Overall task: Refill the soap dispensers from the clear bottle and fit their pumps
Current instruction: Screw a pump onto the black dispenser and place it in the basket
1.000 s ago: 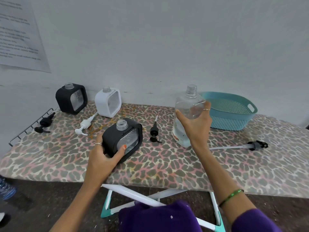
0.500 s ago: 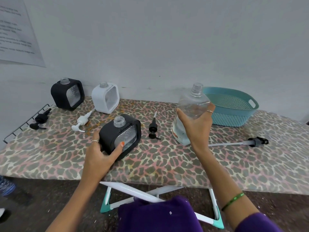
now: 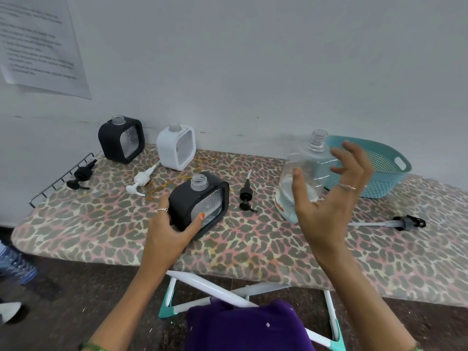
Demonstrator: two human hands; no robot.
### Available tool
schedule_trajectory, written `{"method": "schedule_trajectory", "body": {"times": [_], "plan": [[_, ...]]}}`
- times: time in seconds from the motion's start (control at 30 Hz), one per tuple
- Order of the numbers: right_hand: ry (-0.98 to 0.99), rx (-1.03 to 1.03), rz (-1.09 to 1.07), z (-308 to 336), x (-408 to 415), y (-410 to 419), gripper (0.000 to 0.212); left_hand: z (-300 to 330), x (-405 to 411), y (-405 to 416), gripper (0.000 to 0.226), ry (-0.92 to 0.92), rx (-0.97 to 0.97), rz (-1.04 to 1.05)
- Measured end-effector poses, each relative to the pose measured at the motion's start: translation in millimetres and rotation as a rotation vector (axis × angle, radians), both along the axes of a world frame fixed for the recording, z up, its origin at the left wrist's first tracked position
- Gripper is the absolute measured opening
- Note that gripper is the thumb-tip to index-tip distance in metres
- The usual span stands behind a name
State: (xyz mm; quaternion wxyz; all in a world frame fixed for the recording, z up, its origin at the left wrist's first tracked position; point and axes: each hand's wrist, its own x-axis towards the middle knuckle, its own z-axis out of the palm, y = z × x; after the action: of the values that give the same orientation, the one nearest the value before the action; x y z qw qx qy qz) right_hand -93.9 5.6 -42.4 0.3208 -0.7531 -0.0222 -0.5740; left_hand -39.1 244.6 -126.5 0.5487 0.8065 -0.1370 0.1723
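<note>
Clear, thin-walled plastic makes up the large refill bottle, which stands uncapped on the leopard-print ironing board, just in front of the teal perforated basket. Only a little liquid sits low inside, so I judge it light, a bit top-steady but easy to tip, and likely to dent if squeezed hard; its smooth wall may be slick if soapy. The shoulder below the threaded neck looks like the firmest place to take it, with the other hand free to steady the target.

The right hand is spread wide in front of the bottle — thumb on the near side, fingers fanned past the far shoulder — and closes on nothing; whether any fingertip touches the wall I cannot tell. The bottle sits inside that open span, slightly left of the palm.

The left hand grips the nearest black square soap dispenser by its lower corner, thumb across the ribbed clear face, its neck open and upright. A small black pump lies between this dispenser and the bottle — well within reach for fitting afterwards.
</note>
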Motion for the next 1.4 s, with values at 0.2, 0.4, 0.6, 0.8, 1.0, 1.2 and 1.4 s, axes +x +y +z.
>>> {"method": "schedule_trajectory", "body": {"times": [0.2, 0.4, 0.6, 0.8, 1.0, 1.2, 1.4], "plan": [[0.595, -0.175, 0.221, -14.8, 38.0, 23.6, 0.01, -0.4, -0.3, 0.0, 0.046, 0.002, 0.023, 0.015], [1.049, -0.261, 0.135, -48.3, 78.2, 25.8, 0.032, 0.4, 0.1, -1.1, 0.046, 0.02, 0.017, 0.02], [1.076, -0.291, 0.069, -63.0, 89.1, 37.5, 0.029, -1.9, 0.8, 1.6, 0.057, 0.019, 0.007, 0.024], [0.857, -0.241, 0.07, -49.4, 90.4, 35.6, 0.016, -0.4, 0.1, 1.5, 0.052, 0.035, 0.002, 0.023], [0.558, 0.022, 0.275, 47.7, 58.4, 35.9, 0.026, -1.4, 0.5, 0.9, 0.049, 0.036, -0.022, 0.002], [0.422, 0.086, 0.612, 101.0, 38.3, 38.2, 0.019, -1.3, 1.0, 1.1, 0.049, 0.011, -0.015, -0.002], [0.461, 0.078, 0.656, 102.3, 40.9, 45.9, 0.011, -3.2, 2.1, 1.5, 0.043, 0.01, -0.011, -0.003]]}}
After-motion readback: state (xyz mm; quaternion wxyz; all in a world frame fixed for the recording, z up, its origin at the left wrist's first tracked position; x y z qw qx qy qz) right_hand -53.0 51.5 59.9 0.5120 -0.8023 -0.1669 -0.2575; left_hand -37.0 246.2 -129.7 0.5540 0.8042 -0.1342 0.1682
